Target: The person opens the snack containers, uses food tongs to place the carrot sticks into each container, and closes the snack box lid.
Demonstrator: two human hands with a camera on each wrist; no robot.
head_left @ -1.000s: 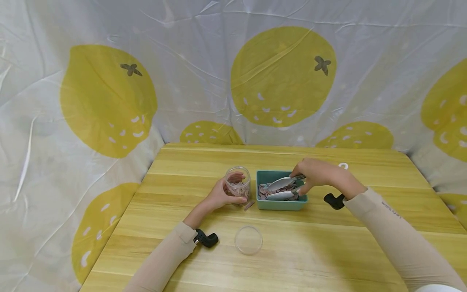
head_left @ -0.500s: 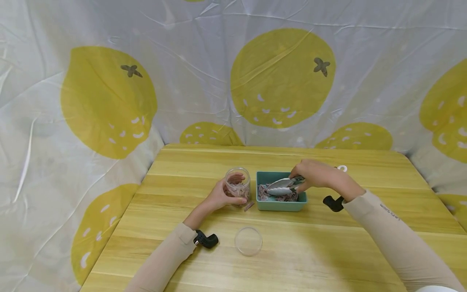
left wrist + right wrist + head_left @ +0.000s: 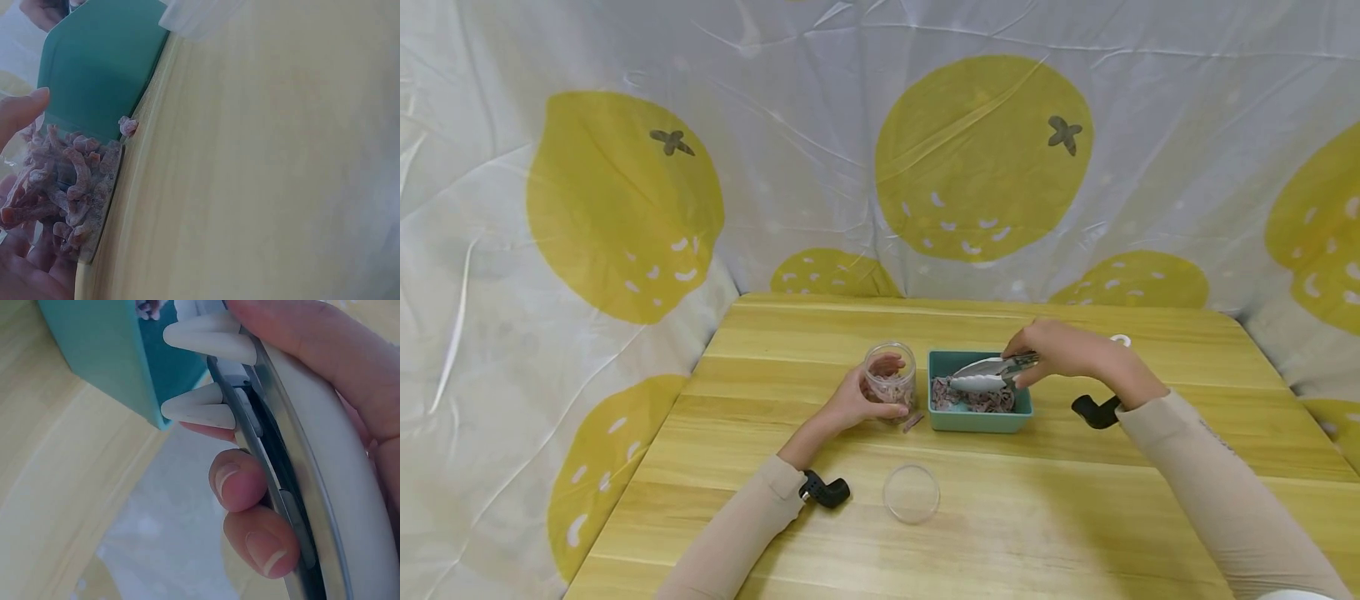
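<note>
Compared with the frame of one second ago, the two arms of the tongs (image 3: 979, 382) have come closer together and the right hand (image 3: 1063, 350) has shifted slightly outward, while the left hand (image 3: 859, 402) has stayed in its place. The right hand is clenched around the tongs, whose white ends are inside the green box (image 3: 977, 423), just beside this hand; whether they pinch any strip, I cannot tell. The left hand grasps the clear jar (image 3: 909, 365), with thumb and fingers on opposite sides of its wall. The tongs look light and rather stiff, probably springy, so they are best squeezed along the handles. The jar seems light, smooth and maybe slippery; a hold around its wall should suit it. The box, between the hands, contains powdery brownish strips (image 3: 992, 402) in two heaps, with bare bottom between them. The jar, without its lid, has similar pieces (image 3: 69, 181) in its lower part; these appear small and rather soft. One stray piece (image 3: 913, 422) lies on the desk (image 3: 1037, 517), near the left thumb, and a clear round lid (image 3: 912, 495) lies nearer to the person than both hands.
</note>
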